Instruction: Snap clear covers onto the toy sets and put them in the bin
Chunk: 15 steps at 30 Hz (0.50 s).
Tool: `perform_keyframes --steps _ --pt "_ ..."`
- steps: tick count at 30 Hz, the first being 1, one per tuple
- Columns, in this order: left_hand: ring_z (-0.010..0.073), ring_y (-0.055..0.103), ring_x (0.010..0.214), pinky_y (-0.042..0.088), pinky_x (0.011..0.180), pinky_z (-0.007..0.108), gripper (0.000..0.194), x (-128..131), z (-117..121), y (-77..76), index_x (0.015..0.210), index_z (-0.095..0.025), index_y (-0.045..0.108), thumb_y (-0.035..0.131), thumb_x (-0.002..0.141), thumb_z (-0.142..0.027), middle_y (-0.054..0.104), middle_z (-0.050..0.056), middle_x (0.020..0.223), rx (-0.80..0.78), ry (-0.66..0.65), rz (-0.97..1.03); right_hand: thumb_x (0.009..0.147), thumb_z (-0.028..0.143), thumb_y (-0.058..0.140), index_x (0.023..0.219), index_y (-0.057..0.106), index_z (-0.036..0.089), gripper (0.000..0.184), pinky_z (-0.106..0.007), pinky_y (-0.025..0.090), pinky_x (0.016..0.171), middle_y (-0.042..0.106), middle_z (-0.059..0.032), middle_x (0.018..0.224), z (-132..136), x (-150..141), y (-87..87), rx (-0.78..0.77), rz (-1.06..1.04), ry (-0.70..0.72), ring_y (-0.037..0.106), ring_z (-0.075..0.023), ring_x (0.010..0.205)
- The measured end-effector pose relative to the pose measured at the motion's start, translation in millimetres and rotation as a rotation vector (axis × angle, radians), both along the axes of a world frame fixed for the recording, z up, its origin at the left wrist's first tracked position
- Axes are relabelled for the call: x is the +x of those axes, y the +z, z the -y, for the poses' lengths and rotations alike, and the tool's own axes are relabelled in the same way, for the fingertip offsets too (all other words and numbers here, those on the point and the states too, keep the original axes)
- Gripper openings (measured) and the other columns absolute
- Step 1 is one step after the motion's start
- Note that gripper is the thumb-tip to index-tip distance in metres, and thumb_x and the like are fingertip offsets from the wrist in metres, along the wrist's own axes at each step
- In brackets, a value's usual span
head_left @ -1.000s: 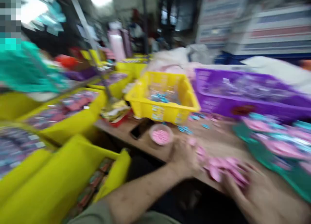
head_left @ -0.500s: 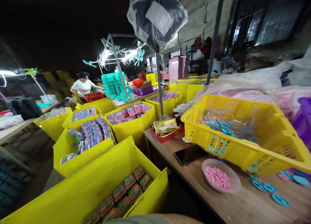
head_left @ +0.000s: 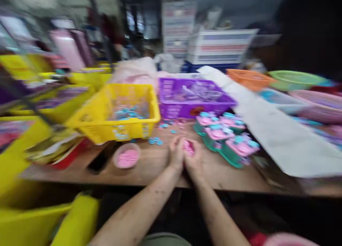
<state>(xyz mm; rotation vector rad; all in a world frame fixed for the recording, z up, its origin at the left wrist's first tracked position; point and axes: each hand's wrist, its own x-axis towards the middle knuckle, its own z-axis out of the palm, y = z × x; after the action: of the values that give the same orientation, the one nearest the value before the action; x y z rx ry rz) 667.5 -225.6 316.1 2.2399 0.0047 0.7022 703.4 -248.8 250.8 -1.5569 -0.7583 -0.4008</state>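
Over the wooden table (head_left: pixel 157 167), my left hand (head_left: pixel 176 155) and my right hand (head_left: pixel 194 160) are pressed together. Cupped between them is a small pink piece (head_left: pixel 188 148), blurred and partly covered by the fingers, so its kind is unclear. To the right sit several green trays (head_left: pixel 232 157) topped with pink and light-blue plastic parts (head_left: pixel 215 134). Beyond my hands, loose blue round pieces (head_left: pixel 155 141) lie on the tabletop. A bowl of small pink bits (head_left: pixel 127 157) stands to the left.
A yellow basket (head_left: pixel 128 126) and a purple basket (head_left: pixel 173 110) of clear and coloured parts stand behind. At the left are a dark phone (head_left: pixel 103 158), a red tray (head_left: pixel 71 155) and yellow bins (head_left: pixel 24 146). White sheeting (head_left: pixel 269 139) drapes across the right side.
My view has swung right, from the bins of packed items to the table. Both hands, out of sight before, are now visible around the pink piece.
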Motion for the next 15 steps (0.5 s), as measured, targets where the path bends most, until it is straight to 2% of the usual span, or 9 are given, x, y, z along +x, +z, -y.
perform_keyframes --steps 2,3,4,6,8,10,15 --pt "0.0129 0.076 0.082 0.067 0.081 0.027 0.029 19.8 7.5 -32.8 0.108 -0.013 0.076 0.062 0.118 -0.036 0.077 0.002 0.099 -0.209 -0.078 -0.020 0.106 0.045 0.074 0.112 0.070 0.017 0.029 -0.033 0.064 0.085 0.072 -0.0036 0.108 44.4 -0.4 -23.2 0.145 -0.222 -0.243 0.070 -0.0179 0.093" --pt "0.0156 0.080 0.088 0.067 0.079 0.027 0.028 25.2 10.9 -45.9 0.109 -0.016 0.074 0.059 0.119 -0.038 0.079 0.004 0.102 -0.309 -0.100 -0.027 0.103 0.045 0.073 0.111 0.069 0.018 0.028 -0.034 0.063 0.085 0.071 -0.0026 0.104 55.0 -3.3 -29.6 0.224 -0.311 -0.319 0.069 -0.0184 0.092" --pt "0.0174 0.080 0.090 0.068 0.081 0.031 0.030 27.6 13.8 -55.2 0.111 -0.017 0.072 0.052 0.121 -0.037 0.080 0.006 0.104 -0.392 -0.117 -0.026 0.101 0.045 0.070 0.110 0.067 0.020 0.026 -0.033 0.062 0.084 0.071 -0.0020 0.100 59.1 -6.3 -32.7 0.306 -0.389 -0.365 0.068 -0.0186 0.089" --pt "0.0197 0.080 0.095 0.068 0.086 0.034 0.033 26.5 18.8 -62.3 0.113 -0.019 0.071 0.047 0.119 -0.042 0.080 0.007 0.107 -0.485 -0.158 -0.016 0.098 0.049 0.061 0.106 0.066 0.022 0.028 -0.032 0.062 0.079 0.071 -0.0009 0.092 55.8 -9.3 -30.6 0.465 -0.511 -0.386 0.067 -0.0186 0.082" --pt "0.0236 0.078 0.098 0.067 0.091 0.042 0.028 25.8 23.8 -57.2 0.109 -0.022 0.072 0.053 0.113 -0.043 0.080 0.008 0.108 -0.479 -0.199 -0.002 0.096 0.057 0.060 0.101 0.063 0.024 0.034 -0.033 0.062 0.074 0.069 -0.0002 0.084 49.5 -5.0 -21.8 0.612 -0.581 -0.366 0.066 -0.0191 0.075" --pt "0.0267 0.075 0.098 0.064 0.095 0.047 0.026 30.9 30.4 -45.2 0.104 -0.023 0.074 0.057 0.109 -0.042 0.080 0.009 0.107 -0.439 -0.224 0.011 0.091 0.065 0.066 0.095 0.060 0.026 0.040 -0.033 0.062 0.073 0.068 0.0002 0.080 48.9 5.5 -10.0 0.741 -0.605 -0.351 0.066 -0.0195 0.074" --pt "0.0282 0.075 0.096 0.060 0.093 0.042 0.026 55.3 53.9 0.9 0.097 -0.025 0.077 0.060 0.100 -0.044 0.082 0.006 0.102 -0.284 -0.257 0.095 0.086 0.066 0.076 0.096 0.061 0.027 0.043 -0.036 0.065 0.082 0.073 -0.0012 0.092 67.6 29.3 30.6 0.984 -0.565 -0.317 0.070 -0.0207 0.085"
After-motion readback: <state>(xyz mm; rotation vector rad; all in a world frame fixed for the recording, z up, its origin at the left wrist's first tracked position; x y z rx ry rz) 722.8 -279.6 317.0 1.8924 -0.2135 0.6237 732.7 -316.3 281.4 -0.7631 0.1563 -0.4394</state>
